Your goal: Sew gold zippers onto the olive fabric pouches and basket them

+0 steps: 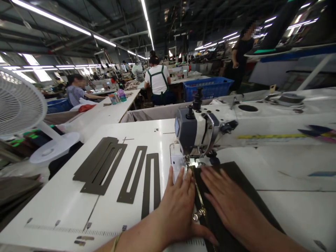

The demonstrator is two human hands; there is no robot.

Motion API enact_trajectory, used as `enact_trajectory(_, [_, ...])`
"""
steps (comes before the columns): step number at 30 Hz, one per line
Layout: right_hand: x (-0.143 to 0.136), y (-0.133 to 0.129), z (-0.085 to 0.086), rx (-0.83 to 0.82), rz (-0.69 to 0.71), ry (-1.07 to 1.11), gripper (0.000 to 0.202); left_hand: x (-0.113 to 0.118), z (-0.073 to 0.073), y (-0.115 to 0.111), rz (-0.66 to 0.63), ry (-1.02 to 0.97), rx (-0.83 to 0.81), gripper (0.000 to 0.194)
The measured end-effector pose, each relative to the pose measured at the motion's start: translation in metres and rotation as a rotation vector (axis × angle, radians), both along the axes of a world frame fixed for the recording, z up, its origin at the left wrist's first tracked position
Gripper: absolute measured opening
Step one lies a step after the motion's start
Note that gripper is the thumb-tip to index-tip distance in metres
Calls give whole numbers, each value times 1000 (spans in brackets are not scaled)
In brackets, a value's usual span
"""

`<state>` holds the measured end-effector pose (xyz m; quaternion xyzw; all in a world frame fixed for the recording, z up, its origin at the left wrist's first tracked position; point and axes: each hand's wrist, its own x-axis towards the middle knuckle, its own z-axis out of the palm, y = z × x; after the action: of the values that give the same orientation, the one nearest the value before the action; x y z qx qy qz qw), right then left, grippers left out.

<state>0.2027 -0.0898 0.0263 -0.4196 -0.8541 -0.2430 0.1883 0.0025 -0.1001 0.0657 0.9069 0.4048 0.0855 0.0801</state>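
Note:
A dark olive fabric panel [237,178] with a gold-toothed zipper [198,192] lies under the head of a sewing machine [199,129]. The zipper's metal slider [198,214] sits between my hands. My left hand [177,199] rests flat along the zipper's left side, fingers stretched toward the presser foot, thumb reaching over the zipper near the bottom. On the right, my right hand [225,196] lies flat on the panel, its fingers pointing at the needle area. Both hands press from above rather than grasp. My left palm hides part of the zipper edge.
Left of my hands lie two slotted olive pieces [128,189] and a stack of similar pieces [99,161] on the white table [63,203], which has a printed ruler. A white fan [55,147] stands at far left. Scissors [315,131] lie at the machine's right. Co-workers sit beyond.

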Motion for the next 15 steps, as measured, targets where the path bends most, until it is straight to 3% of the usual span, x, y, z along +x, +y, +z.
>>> enact_trajectory(2, [-13,-5,-11,-76,75,52,43,-2,-1,-7,10,-58,-18,86])
enact_trajectory(5, [-16,-9,-23,-140,55,64,45,-2,-5,-21,133,-200,-28,30])
enact_trajectory(7, [-13,-9,-26,-144,57,66,45,3,-7,-27,229,-251,-29,7])
enact_trajectory(11, [-9,-7,-28,-139,87,72,46,14,-7,-30,279,-189,-74,4])
enact_trajectory(15, [-8,-4,-36,-85,122,101,48,-3,2,-31,-73,-100,-109,16])
